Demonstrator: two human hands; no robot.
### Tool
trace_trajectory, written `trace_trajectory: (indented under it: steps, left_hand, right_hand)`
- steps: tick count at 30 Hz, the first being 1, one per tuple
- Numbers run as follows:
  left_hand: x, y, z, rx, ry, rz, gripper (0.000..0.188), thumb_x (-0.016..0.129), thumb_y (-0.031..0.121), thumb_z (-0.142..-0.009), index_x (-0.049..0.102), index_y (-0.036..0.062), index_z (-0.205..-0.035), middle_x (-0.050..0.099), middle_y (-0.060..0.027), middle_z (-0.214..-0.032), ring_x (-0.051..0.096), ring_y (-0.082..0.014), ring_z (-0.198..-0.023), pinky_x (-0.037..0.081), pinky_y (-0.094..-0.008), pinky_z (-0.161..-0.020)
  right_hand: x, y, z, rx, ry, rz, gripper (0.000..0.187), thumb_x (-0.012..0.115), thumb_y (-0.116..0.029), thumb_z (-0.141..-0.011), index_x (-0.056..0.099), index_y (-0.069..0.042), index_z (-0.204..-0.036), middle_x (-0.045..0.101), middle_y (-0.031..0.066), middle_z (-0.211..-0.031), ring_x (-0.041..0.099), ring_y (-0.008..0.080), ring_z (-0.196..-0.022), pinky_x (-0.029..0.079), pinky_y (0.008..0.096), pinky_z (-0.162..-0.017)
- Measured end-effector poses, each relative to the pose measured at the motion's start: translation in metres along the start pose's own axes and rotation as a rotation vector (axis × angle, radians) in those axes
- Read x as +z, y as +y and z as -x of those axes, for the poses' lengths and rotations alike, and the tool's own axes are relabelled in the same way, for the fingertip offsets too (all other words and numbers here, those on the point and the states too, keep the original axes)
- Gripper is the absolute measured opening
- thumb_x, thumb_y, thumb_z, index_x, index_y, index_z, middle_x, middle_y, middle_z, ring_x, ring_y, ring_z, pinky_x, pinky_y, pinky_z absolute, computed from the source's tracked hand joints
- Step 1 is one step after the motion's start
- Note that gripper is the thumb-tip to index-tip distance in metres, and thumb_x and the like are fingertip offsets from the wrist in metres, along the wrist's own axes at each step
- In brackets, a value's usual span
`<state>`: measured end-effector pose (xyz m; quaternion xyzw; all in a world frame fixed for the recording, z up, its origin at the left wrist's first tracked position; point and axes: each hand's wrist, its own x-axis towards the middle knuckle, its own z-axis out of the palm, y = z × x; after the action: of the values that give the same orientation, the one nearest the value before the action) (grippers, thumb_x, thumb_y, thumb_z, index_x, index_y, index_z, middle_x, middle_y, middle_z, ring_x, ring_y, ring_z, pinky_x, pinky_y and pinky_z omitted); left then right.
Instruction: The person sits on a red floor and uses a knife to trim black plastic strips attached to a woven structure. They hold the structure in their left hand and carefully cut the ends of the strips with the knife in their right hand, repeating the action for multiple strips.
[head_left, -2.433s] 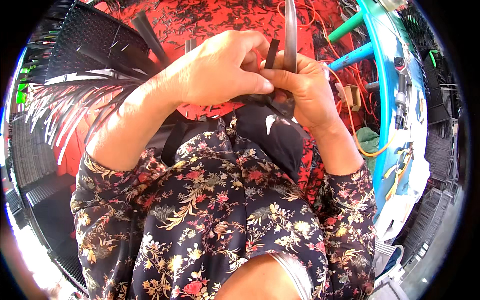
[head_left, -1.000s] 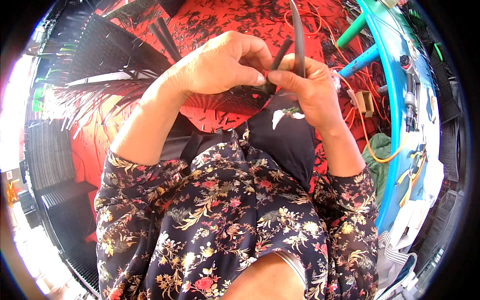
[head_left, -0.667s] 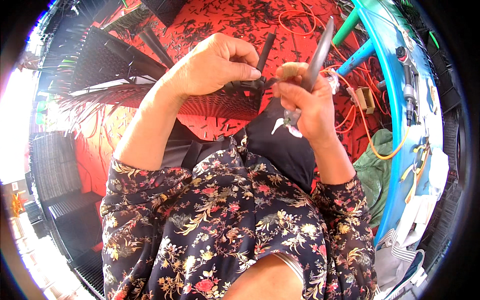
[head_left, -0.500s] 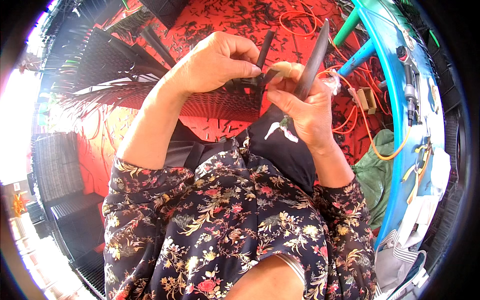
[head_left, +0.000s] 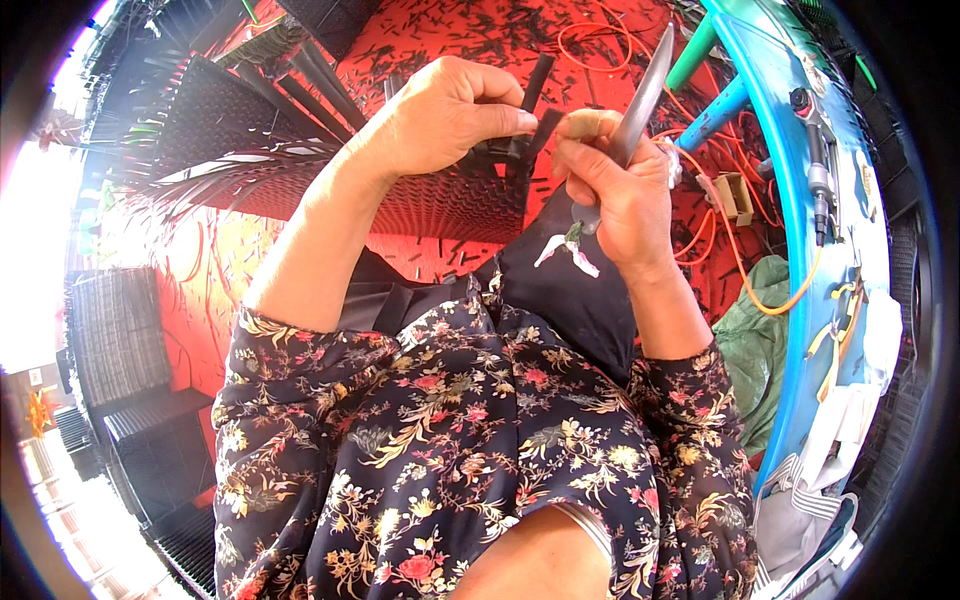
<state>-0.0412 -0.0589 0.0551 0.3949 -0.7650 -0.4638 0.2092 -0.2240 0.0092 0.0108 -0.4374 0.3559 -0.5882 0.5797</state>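
A black woven panel [head_left: 440,208] of flat strips, part of a wicker-like piece, stands beyond my lap. My left hand [head_left: 440,115] is closed at its upper right corner, thumb and forefinger pinched together beside a loose black strip [head_left: 537,85]. Whether the strip is between those fingers is hidden. A second short strip end [head_left: 545,128] rises between my two hands. My right hand [head_left: 625,185] is closed around a curved, tapered grey blade-like tool [head_left: 648,95], its point upward. Below that hand dangles a white and green scrap of cloth [head_left: 570,250].
Black strip offcuts [head_left: 450,45] litter the red floor. At the right stands a blue-rimmed table [head_left: 800,400] with an air tool [head_left: 820,180] on it. An orange hose [head_left: 745,285] loops down near a small cardboard box [head_left: 735,200]. Woven black pieces [head_left: 130,330] stack at the left.
My right hand and the curved tool have shifted slightly right and up. Its fingertips have drawn back from the short strip end. My left hand has moved slightly right.
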Motion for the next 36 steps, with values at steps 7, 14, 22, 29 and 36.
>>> trace_trajectory:
  steps: [7, 14, 22, 29, 36]
  left_hand:
    - [0.002, -0.001, -0.005, 0.072, 0.032, 0.008, 0.014, 0.062, 0.009, -0.084, 0.059, 0.0008, -0.074, 0.052, 0.0055, -0.064, 0.045, -0.0009, -0.062, 0.037, -0.0189, -0.056]
    - [-0.005, -0.003, -0.022, 0.033, 0.036, -0.032, 0.012, 0.062, 0.01, -0.084, 0.061, 0.0009, -0.077, 0.055, 0.0052, -0.067, 0.047, 0.0001, -0.061, 0.038, -0.0176, -0.055]
    - [-0.007, -0.007, -0.03, 0.081, 0.058, 0.028, 0.012, 0.063, 0.012, -0.084, 0.061, 0.0025, -0.078, 0.054, 0.0066, -0.067, 0.047, 0.0011, -0.061, 0.038, -0.0161, -0.055]
    - [-0.009, -0.011, -0.034, 0.062, 0.08, -0.05, 0.009, 0.064, 0.011, -0.083, 0.062, 0.0025, -0.08, 0.055, 0.0057, -0.068, 0.049, -0.0002, -0.063, 0.04, -0.017, -0.056]
    - [-0.011, -0.006, -0.031, 0.051, 0.075, -0.038, 0.009, 0.062, 0.01, -0.084, 0.062, 0.0018, -0.083, 0.055, 0.0055, -0.068, 0.049, -0.0005, -0.062, 0.04, -0.0172, -0.055]
  right_hand:
    - [-0.01, 0.011, 0.001, 0.065, 0.04, -0.079, 0.014, 0.06, -0.001, -0.082, 0.062, -0.001, -0.096, 0.059, 0.0026, -0.072, 0.051, 0.0044, -0.058, 0.034, 0.0167, -0.046]
    - [-0.034, 0.06, 0.017, 0.37, 0.212, -0.162, 0.012, 0.061, -0.003, -0.08, 0.058, -0.003, -0.092, 0.056, 0.0036, -0.068, 0.054, 0.0084, -0.055, 0.035, 0.0183, -0.043]
    - [-0.062, 0.099, 0.046, 0.505, 0.283, -0.092, 0.01, 0.059, -0.004, -0.08, 0.056, -0.005, -0.09, 0.058, 0.005, -0.069, 0.055, 0.009, -0.056, 0.035, 0.0175, -0.043]
    - [-0.047, 0.073, 0.039, 0.302, 0.209, -0.028, 0.006, 0.06, -0.005, -0.08, 0.059, -0.004, -0.086, 0.056, 0.0002, -0.069, 0.052, 0.0057, -0.057, 0.034, 0.0186, -0.046]
    - [-0.003, -0.001, -0.017, -0.218, 0.005, 0.316, 0.017, 0.07, -0.009, -0.076, 0.063, -0.004, -0.091, 0.054, -0.0044, -0.067, 0.049, 0.0028, -0.062, 0.038, 0.0201, -0.054]
